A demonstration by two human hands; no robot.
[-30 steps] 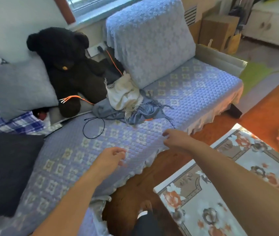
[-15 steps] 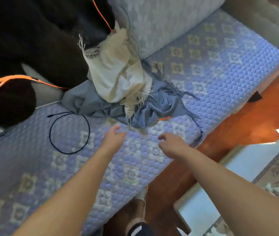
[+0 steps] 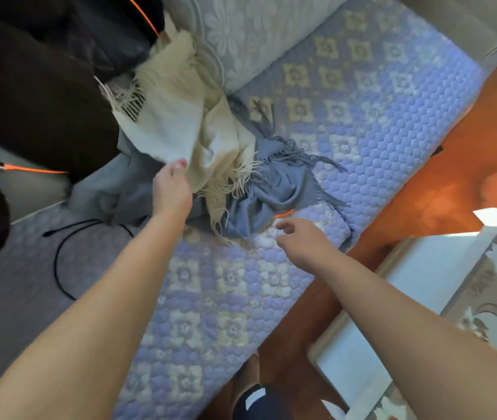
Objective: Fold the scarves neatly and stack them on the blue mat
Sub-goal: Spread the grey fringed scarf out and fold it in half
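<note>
Change since half a second back: left hand [image 3: 172, 189] has gone from hovering over the bare quilt to the pile, and now pinches the lower edge of the crumpled cream fringed wool scarf [image 3: 180, 116]. Right hand [image 3: 301, 241] hasn't made contact; its grip is released, fingers loosely curled around nothing, just short of the rumpled grey-blue fringed scarf [image 3: 274, 189].

Read: pickup of the first scarf is starting, no folding done yet. Cream scarf lies on top of the grey-blue one, both bunched at the back of the blue quilted sofa mat [image 3: 362, 122], against the pale floral seat cushion [image 3: 250, 34] and a big black plush toy [image 3: 28, 95].

Snag risk: fringes of the two scarves overlap, so lifting cream may drag grey-blue along.

Hard to make out:
- left fingertips hidden under the cream cloth, so grip depth unknown
- how far the grey-blue scarf runs under the cream one
- thin black cable loop [image 3: 59, 256] and an orange cord [image 3: 28, 168] lie near the pile; ends cut off
- frame is motion-blurred, upper left mostly dark
</note>
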